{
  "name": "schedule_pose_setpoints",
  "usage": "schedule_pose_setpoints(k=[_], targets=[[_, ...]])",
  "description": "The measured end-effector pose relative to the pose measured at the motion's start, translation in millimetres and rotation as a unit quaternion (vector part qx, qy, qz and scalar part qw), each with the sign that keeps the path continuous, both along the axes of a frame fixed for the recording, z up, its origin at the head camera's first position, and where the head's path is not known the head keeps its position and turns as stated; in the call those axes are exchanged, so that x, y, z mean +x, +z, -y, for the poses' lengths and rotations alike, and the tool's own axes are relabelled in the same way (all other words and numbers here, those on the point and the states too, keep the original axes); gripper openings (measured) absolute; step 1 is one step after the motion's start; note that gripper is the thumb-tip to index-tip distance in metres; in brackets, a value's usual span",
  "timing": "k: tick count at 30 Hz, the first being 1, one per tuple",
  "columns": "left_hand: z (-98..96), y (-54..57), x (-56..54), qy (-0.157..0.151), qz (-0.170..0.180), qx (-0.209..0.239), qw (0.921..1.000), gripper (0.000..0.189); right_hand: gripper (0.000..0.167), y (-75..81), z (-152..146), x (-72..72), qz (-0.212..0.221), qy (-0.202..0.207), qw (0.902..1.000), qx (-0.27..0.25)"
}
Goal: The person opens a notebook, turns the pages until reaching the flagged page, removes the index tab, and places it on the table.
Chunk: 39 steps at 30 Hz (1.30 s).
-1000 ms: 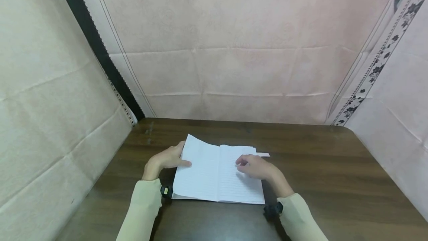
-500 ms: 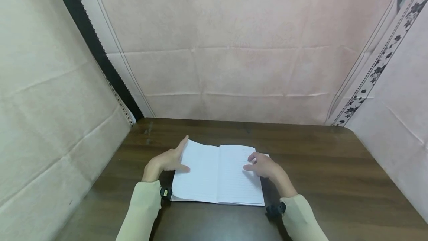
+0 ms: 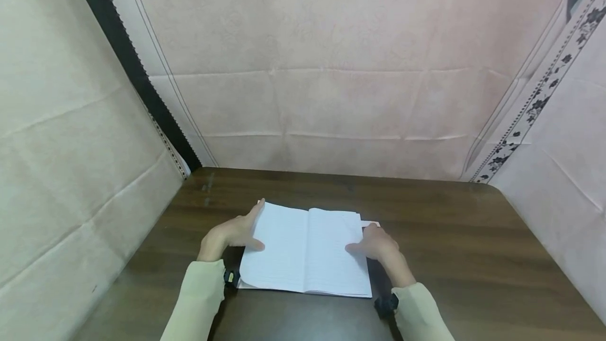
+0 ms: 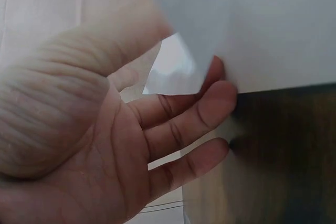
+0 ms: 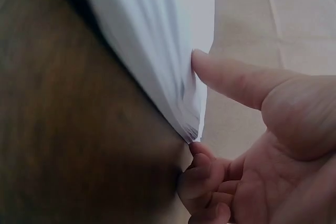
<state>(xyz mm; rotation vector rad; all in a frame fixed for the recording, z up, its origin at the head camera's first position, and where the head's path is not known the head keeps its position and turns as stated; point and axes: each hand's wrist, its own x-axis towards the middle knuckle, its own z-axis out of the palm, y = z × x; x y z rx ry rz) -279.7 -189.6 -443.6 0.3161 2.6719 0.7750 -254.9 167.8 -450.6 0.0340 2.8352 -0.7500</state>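
An open notebook (image 3: 306, 251) with ruled white pages lies on the brown table in the head view. At its left side my left hand (image 3: 236, 230) holds the edge, thumb over the page; in the left wrist view the fingers (image 4: 184, 124) lie behind a lifted page corner (image 4: 176, 69). My right hand (image 3: 376, 243) grips the right edge. Its thumb (image 5: 226, 74) presses the page, and the other fingers curl at the lower corner of the page stack (image 5: 152, 40) in the right wrist view. A white strip (image 3: 371, 223) sticks out past the notebook's upper right edge.
The dark wood table (image 3: 440, 236) extends around the notebook. Pale cloth (image 3: 303, 93) hangs behind it, with more cloth on both sides. Dark devices are strapped to the left wrist (image 3: 231, 278) and right wrist (image 3: 386, 304).
My right hand has moved from over the right page outward to its edge and taken hold there. The left page's raised upper corner has come down, with the left hand staying at that side.
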Motion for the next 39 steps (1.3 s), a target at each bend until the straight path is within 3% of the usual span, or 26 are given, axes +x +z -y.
schedule_pose_setpoints(k=[4, 11, 27, 33, 39], targets=[[-1.4, -0.2, 0.0, 0.001, 0.0, -0.005, 1.0, 0.122, 0.077, -1.9, 0.7, 0.9, -0.002, -0.004, 1.0, 0.004], [-3.3, -1.7, -1.6, -0.001, 0.0, -0.01, 1.0, 0.122, 0.057, -1.9, 1.8, -2.0, 0.005, 0.006, 0.9998, 0.019], [-2.5, -2.7, 0.8, 0.006, 0.003, -0.017, 0.9998, 0.122, 0.046, -6.1, 5.2, -1.8, 0.001, -0.002, 0.9999, 0.014], [-2.9, -1.4, 1.1, 0.005, 0.001, -0.02, 0.9998, 0.121, 0.04, -4.9, 4.2, -3.4, -0.001, -0.005, 0.9988, -0.049], [-2.4, -0.5, 2.2, 0.009, 0.003, -0.026, 0.9996, 0.118, 0.04, -2.6, 4.9, -5.7, 0.01, -0.01, 0.9891, -0.146]])
